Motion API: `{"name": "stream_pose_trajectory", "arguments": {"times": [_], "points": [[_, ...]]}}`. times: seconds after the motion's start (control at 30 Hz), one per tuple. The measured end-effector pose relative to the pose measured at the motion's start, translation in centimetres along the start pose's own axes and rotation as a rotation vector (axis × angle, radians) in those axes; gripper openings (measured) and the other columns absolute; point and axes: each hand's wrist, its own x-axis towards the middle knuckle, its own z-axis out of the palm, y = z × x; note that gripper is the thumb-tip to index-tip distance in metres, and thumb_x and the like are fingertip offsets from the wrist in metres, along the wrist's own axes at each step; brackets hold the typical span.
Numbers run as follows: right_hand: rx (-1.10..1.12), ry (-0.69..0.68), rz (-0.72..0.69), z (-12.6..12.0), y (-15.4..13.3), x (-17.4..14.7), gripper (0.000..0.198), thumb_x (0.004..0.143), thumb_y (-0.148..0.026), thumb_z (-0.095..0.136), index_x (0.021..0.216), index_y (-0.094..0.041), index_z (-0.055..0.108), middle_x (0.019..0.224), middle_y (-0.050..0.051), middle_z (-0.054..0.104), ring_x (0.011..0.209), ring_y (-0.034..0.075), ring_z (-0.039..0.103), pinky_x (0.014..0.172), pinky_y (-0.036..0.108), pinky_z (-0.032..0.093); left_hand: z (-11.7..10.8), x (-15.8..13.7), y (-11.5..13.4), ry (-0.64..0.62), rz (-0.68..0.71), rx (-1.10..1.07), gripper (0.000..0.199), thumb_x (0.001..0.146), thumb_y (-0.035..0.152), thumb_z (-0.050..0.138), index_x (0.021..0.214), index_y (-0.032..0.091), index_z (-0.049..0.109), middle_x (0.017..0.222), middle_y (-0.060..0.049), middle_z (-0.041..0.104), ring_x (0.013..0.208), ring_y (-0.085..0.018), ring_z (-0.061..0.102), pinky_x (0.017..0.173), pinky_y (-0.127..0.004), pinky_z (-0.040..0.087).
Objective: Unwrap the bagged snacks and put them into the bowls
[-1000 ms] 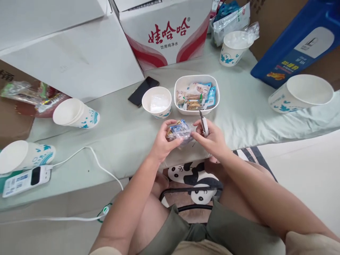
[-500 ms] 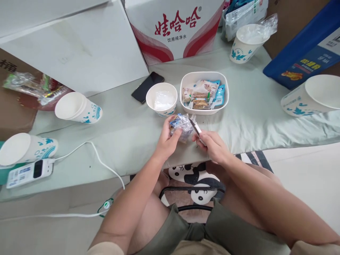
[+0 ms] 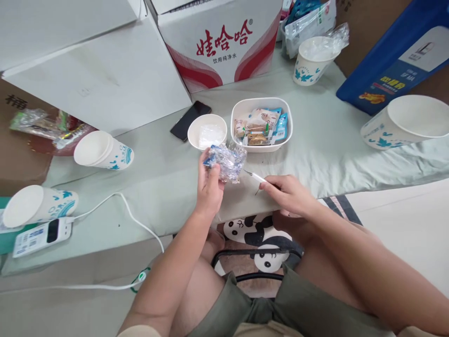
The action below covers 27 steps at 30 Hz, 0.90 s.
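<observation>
My left hand (image 3: 209, 187) is closed around a crumpled bundle of clear plastic wrapping (image 3: 229, 163) with blue parts, above the front of the table. What lies inside the bundle is hard to make out. My right hand (image 3: 289, 193) grips a slim white-handled knife (image 3: 258, 178), its thin tip pointing left, close to the bundle's lower right side and apart from it. Just behind the bundle stand a paper bowl (image 3: 190, 132) with folded clear plastic in it and a white tub (image 3: 290, 135) holding several packaged snacks.
A black phone (image 3: 189, 122) lies behind the bowl. Paper cups (image 3: 123, 157) lie at the left, near a white power bank (image 3: 42, 238) with a cable. A large paper bucket (image 3: 380, 131), a blue container (image 3: 368, 77) and a cup of plastic (image 3: 308, 68) are at the right. Boxes (image 3: 224, 51) line the back.
My left hand has moved slightly left with the bundle and turned it. The knife has drawn back from the wrapping and now lies flatter. The camera view has shifted a little.
</observation>
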Motion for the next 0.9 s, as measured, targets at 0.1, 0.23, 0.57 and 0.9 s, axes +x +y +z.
{"name": "stream_pose_trajectory", "arguments": {"times": [0.1,0.23,0.57,0.9], "points": [[-0.199,0.160,-0.071,-1.4,2.3,-1.0,0.030,0.094,-0.036,0.048,0.103,-0.021,0.073,0.084,0.004,0.071,0.067,0.018,0.061,0.063,0.030,0.042,0.4,-0.7,-0.1,-0.044,0.001,0.069,0.058,0.095,0.057,0.055,0.146,0.042,0.033,0.145,-0.008,0.053,0.120,-0.021,0.063,0.090,-0.033,0.056],[-0.478,0.335,-0.087,-2.7,5.7,-1.7,0.029,0.092,-0.032,0.053,0.107,-0.026,0.076,0.099,0.007,0.071,0.079,0.022,0.064,0.062,0.033,0.041,1.0,-1.6,-0.5,-0.127,0.063,0.328,0.041,0.095,0.047,0.057,0.131,0.028,0.052,0.133,-0.010,0.059,0.120,-0.023,0.060,0.102,-0.039,0.051],[-0.409,0.498,-0.355,-0.8,3.1,0.0,0.039,0.092,-0.028,0.056,0.129,-0.022,0.064,0.124,0.015,0.068,0.113,0.031,0.062,0.093,0.047,0.049,0.4,-0.4,0.8,-0.117,0.135,0.446,0.023,0.092,0.037,0.057,0.101,0.020,0.069,0.116,-0.011,0.062,0.106,-0.021,0.064,0.085,-0.032,0.057],[-0.342,0.374,-0.406,-0.2,2.9,1.0,0.031,0.086,-0.009,0.050,0.102,-0.025,0.071,0.092,0.007,0.069,0.092,0.025,0.060,0.080,0.039,0.041,-0.9,0.6,1.0,-0.011,0.097,0.606,0.010,0.081,0.024,0.059,0.074,0.019,0.063,0.089,-0.004,0.065,0.080,-0.016,0.064,0.078,-0.031,0.056]]}}
